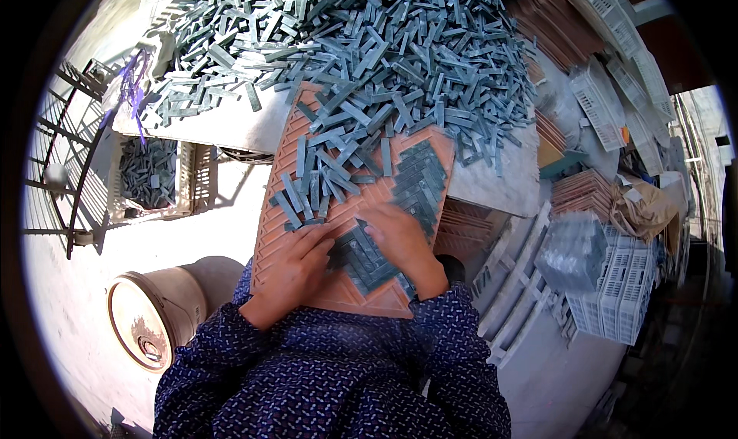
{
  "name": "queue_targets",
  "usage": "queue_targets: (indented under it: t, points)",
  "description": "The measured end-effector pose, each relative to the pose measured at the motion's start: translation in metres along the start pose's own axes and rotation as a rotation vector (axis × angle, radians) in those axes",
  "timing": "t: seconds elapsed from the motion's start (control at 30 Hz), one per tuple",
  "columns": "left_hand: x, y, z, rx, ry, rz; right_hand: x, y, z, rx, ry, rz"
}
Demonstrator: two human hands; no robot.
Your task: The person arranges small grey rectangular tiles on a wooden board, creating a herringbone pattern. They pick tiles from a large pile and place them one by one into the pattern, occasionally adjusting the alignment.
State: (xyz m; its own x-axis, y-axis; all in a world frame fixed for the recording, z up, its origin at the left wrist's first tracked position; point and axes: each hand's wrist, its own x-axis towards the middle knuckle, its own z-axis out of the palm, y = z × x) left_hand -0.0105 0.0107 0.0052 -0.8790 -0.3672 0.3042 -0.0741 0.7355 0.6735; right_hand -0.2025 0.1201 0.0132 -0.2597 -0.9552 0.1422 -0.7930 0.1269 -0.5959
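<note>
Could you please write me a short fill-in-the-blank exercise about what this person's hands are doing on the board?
1. Both hands rest on an orange grooved ____.
2. The grey strips set in it form a ____ pattern.
3. The bucket stands on the person's ____ side.
4. The left hand and right hand press on grey ____.

Missing words: board; herringbone; left; strips

2 hands [296,266] [400,239], 1 orange grooved tray [280,170], 1 bucket [154,316], 1 crate of strips [150,174] left, grey strips [369,47]: too many to count.
</note>
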Motion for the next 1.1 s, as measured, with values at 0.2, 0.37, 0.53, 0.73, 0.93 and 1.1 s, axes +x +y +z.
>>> queue_targets:
  t: [0.2, 0.37, 0.53, 0.73, 0.93, 1.1]
  points:
    - [0.003, -0.014, -0.013, 0.145, 0.132, -0.046, 0.003, -0.011, 0.0, 0.037, 0.016, 0.126]
    - [-0.002, -0.025, -0.017, 0.247, 0.169, -0.122, 0.013, -0.027, 0.021, 0.067, 0.185, 0.053]
    - [-0.003, -0.031, -0.013, 0.199, 0.19, -0.143, 0.026, -0.046, 0.046, -0.034, 0.154, -0.076]
    - [-0.003, -0.031, -0.014, 0.188, 0.189, -0.138, 0.031, -0.037, 0.046, -0.115, 0.029, -0.161]
    - [-0.008, -0.026, -0.009, 0.022, 0.156, -0.164, 0.03, -0.02, 0.001, -0.031, -0.204, -0.152]
    - [-0.005, -0.02, 0.003, -0.003, 0.118, -0.038, 0.02, -0.008, -0.001, 0.027, -0.193, -0.152]
